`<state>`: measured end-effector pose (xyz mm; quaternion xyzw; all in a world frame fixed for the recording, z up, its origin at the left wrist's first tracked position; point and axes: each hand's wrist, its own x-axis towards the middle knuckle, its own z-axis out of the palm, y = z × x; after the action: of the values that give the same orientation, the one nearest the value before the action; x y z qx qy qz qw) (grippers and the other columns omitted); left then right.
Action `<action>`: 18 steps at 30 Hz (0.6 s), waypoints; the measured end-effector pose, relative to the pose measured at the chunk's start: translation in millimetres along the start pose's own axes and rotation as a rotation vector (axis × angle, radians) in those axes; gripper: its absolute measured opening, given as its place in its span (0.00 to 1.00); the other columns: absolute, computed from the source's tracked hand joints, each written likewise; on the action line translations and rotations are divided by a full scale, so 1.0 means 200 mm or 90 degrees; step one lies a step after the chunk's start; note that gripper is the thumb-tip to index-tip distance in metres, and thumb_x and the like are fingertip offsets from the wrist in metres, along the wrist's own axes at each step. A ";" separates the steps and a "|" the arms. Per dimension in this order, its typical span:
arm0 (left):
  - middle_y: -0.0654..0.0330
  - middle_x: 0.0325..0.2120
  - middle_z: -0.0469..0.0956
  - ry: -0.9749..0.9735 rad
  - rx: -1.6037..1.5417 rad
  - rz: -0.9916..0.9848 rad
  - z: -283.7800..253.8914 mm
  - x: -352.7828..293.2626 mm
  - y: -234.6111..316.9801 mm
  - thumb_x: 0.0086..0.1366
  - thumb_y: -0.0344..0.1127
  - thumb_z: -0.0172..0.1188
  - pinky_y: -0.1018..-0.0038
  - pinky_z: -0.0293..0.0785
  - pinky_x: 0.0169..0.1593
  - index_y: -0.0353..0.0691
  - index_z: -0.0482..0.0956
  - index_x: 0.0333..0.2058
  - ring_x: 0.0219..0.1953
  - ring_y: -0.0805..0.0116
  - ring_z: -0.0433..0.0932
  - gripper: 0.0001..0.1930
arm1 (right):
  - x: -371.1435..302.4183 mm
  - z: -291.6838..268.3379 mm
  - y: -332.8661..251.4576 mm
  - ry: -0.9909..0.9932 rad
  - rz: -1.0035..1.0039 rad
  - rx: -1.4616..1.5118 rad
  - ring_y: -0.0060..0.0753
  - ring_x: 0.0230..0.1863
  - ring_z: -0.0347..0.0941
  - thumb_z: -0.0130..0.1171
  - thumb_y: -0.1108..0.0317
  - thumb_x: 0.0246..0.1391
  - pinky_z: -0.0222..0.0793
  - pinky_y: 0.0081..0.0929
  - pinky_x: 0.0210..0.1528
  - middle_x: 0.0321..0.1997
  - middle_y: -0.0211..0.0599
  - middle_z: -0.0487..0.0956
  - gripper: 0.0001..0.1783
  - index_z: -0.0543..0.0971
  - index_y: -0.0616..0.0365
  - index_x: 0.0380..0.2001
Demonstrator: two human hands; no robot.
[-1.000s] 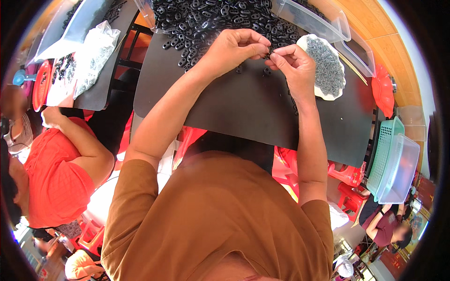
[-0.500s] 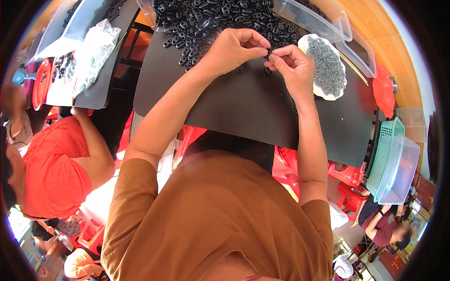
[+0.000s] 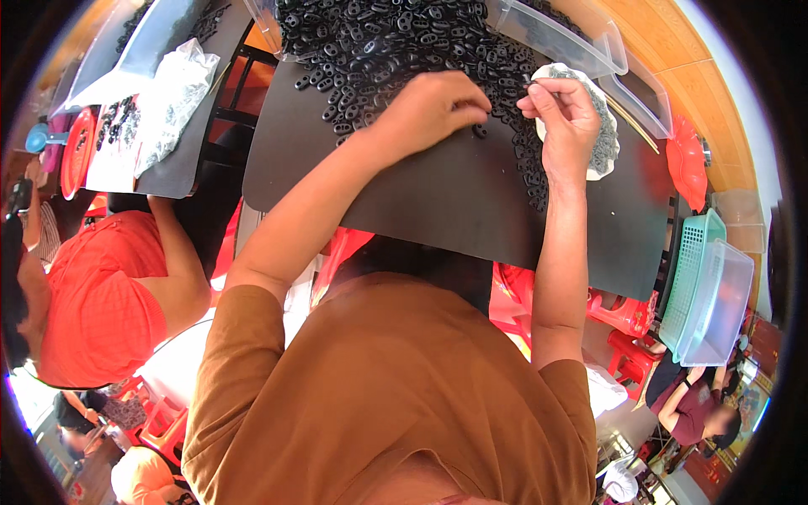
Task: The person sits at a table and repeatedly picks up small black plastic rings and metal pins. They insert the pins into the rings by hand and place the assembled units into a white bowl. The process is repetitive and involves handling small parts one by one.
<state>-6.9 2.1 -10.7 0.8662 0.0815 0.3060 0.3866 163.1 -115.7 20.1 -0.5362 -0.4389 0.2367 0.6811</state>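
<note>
My left hand (image 3: pixel 438 109) hovers over the near edge of a large heap of black oval plastic pieces with holes (image 3: pixel 396 42). Its fingers curl down and the thumb stands a little apart from them. Just under its fingertips lies a single black piece (image 3: pixel 479 130). Thumb and index finger of my right hand (image 3: pixel 571 118) are pinched together, with something small and dark at their tips, too small to make out. That hand partly covers a white bowl (image 3: pixel 613 156) of small grey pieces (image 3: pixel 603 139). A strip of black pieces (image 3: pixel 530 168) runs beside my right wrist.
Clear plastic bins (image 3: pixel 560 38) stand behind the heap. Thin sticks (image 3: pixel 635 126) lie right of the bowl, near a red scalloped dish (image 3: pixel 686 164). Green and clear baskets (image 3: pixel 686 269) stand at the right. A person in red (image 3: pixel 101 295) sits left, by another table with a plastic bag (image 3: pixel 175 101).
My hands, together before, have drawn apart. The right has moved right, over the bowl's edge; the left has dropped slightly nearer. More of the strip of black pieces now shows.
</note>
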 end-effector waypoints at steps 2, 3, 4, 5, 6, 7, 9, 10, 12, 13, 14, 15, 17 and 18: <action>0.58 0.35 0.79 -0.042 0.104 0.055 0.02 -0.02 0.03 0.56 0.34 0.65 0.68 0.74 0.46 0.40 0.81 0.39 0.40 0.60 0.76 0.12 | 0.01 -0.01 0.00 0.032 -0.016 0.029 0.24 0.27 0.79 0.62 0.77 0.54 0.75 0.18 0.30 0.29 0.34 0.79 0.03 0.77 0.61 0.32; 0.57 0.37 0.78 -0.063 0.155 0.082 0.03 -0.03 0.05 0.54 0.34 0.65 0.67 0.74 0.47 0.40 0.81 0.38 0.41 0.57 0.75 0.12 | 0.01 -0.01 0.00 0.032 -0.017 0.031 0.24 0.27 0.79 0.62 0.77 0.54 0.75 0.18 0.30 0.29 0.34 0.79 0.03 0.77 0.61 0.32; 0.58 0.38 0.77 -0.087 0.157 0.068 0.04 -0.03 0.05 0.54 0.35 0.65 0.63 0.73 0.48 0.39 0.81 0.35 0.45 0.56 0.73 0.10 | 0.01 -0.02 0.00 0.032 -0.017 0.033 0.24 0.27 0.79 0.62 0.77 0.54 0.75 0.18 0.30 0.29 0.34 0.79 0.03 0.77 0.61 0.32; 0.57 0.38 0.77 -0.088 0.158 0.069 0.04 -0.03 0.04 0.55 0.35 0.65 0.63 0.73 0.47 0.39 0.81 0.35 0.44 0.56 0.73 0.10 | 0.01 -0.02 0.01 0.032 -0.017 0.035 0.24 0.27 0.79 0.62 0.77 0.54 0.75 0.18 0.29 0.29 0.34 0.79 0.03 0.77 0.62 0.32; 0.57 0.37 0.77 -0.090 0.159 0.069 0.05 -0.03 0.03 0.55 0.34 0.64 0.63 0.73 0.47 0.39 0.81 0.35 0.43 0.56 0.74 0.09 | 0.01 -0.02 0.01 0.031 -0.018 0.033 0.24 0.27 0.79 0.62 0.77 0.54 0.75 0.19 0.29 0.29 0.34 0.80 0.03 0.77 0.62 0.32; 0.57 0.37 0.77 -0.092 0.161 0.069 0.05 -0.03 0.03 0.55 0.34 0.64 0.64 0.73 0.47 0.39 0.81 0.34 0.42 0.56 0.74 0.09 | 0.01 -0.01 0.00 0.029 -0.018 0.030 0.24 0.27 0.79 0.62 0.77 0.54 0.75 0.19 0.29 0.29 0.34 0.80 0.03 0.77 0.62 0.32; 0.56 0.37 0.77 -0.096 0.149 0.046 0.05 -0.03 0.03 0.57 0.33 0.63 0.65 0.74 0.45 0.38 0.82 0.35 0.40 0.55 0.75 0.08 | 0.00 0.00 0.00 0.027 -0.017 0.023 0.24 0.27 0.79 0.62 0.77 0.54 0.75 0.19 0.29 0.29 0.34 0.80 0.03 0.77 0.62 0.32; 0.55 0.36 0.78 -0.098 0.143 0.035 0.05 -0.03 0.03 0.57 0.32 0.62 0.66 0.74 0.45 0.38 0.82 0.36 0.39 0.55 0.76 0.08 | 0.00 0.00 0.00 0.026 -0.014 0.020 0.24 0.27 0.79 0.62 0.76 0.54 0.75 0.19 0.29 0.29 0.34 0.80 0.03 0.78 0.61 0.32; 0.56 0.35 0.79 -0.037 0.058 0.027 0.03 -0.01 0.01 0.59 0.30 0.61 0.70 0.75 0.42 0.37 0.81 0.38 0.36 0.61 0.78 0.08 | 0.00 0.00 0.01 0.027 -0.008 0.017 0.24 0.27 0.79 0.62 0.76 0.54 0.75 0.18 0.29 0.29 0.34 0.80 0.03 0.78 0.61 0.32; 0.57 0.34 0.79 -0.007 0.016 0.024 0.01 0.00 0.00 0.60 0.29 0.61 0.71 0.75 0.41 0.37 0.81 0.39 0.34 0.64 0.78 0.08 | 0.00 0.00 0.01 0.028 -0.005 0.018 0.24 0.27 0.79 0.62 0.76 0.54 0.74 0.18 0.29 0.29 0.34 0.80 0.03 0.78 0.61 0.32; 0.59 0.33 0.79 -0.009 -0.101 -0.073 -0.01 0.00 0.00 0.61 0.29 0.60 0.74 0.75 0.41 0.37 0.81 0.40 0.34 0.68 0.78 0.09 | 0.00 0.00 0.01 0.030 -0.002 0.019 0.24 0.27 0.79 0.62 0.76 0.54 0.74 0.18 0.29 0.29 0.34 0.80 0.03 0.78 0.61 0.32; 0.61 0.33 0.79 -0.011 -0.218 -0.170 -0.04 0.01 0.02 0.62 0.29 0.59 0.76 0.75 0.41 0.37 0.80 0.42 0.34 0.72 0.78 0.09 | 0.00 0.00 0.01 0.027 0.000 0.021 0.24 0.27 0.79 0.62 0.76 0.54 0.74 0.18 0.29 0.29 0.34 0.80 0.03 0.78 0.61 0.32; 0.65 0.32 0.79 0.003 -0.390 -0.272 -0.05 0.02 0.04 0.64 0.29 0.59 0.80 0.75 0.41 0.37 0.80 0.44 0.35 0.79 0.77 0.10 | -0.01 0.01 0.01 0.023 0.004 0.025 0.23 0.27 0.79 0.63 0.76 0.54 0.74 0.18 0.29 0.28 0.34 0.80 0.04 0.78 0.61 0.33; 0.66 0.33 0.78 0.020 -0.444 -0.278 -0.06 0.02 0.04 0.65 0.30 0.59 0.81 0.75 0.42 0.37 0.79 0.45 0.35 0.81 0.76 0.10 | -0.01 0.02 0.01 0.017 0.010 0.025 0.23 0.27 0.78 0.63 0.76 0.54 0.74 0.18 0.29 0.28 0.34 0.80 0.04 0.78 0.61 0.33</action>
<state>-11.5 4.7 2.3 0.6405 0.1607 0.2394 0.7117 159.2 -114.9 18.5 -0.5292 -0.4210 0.2432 0.6953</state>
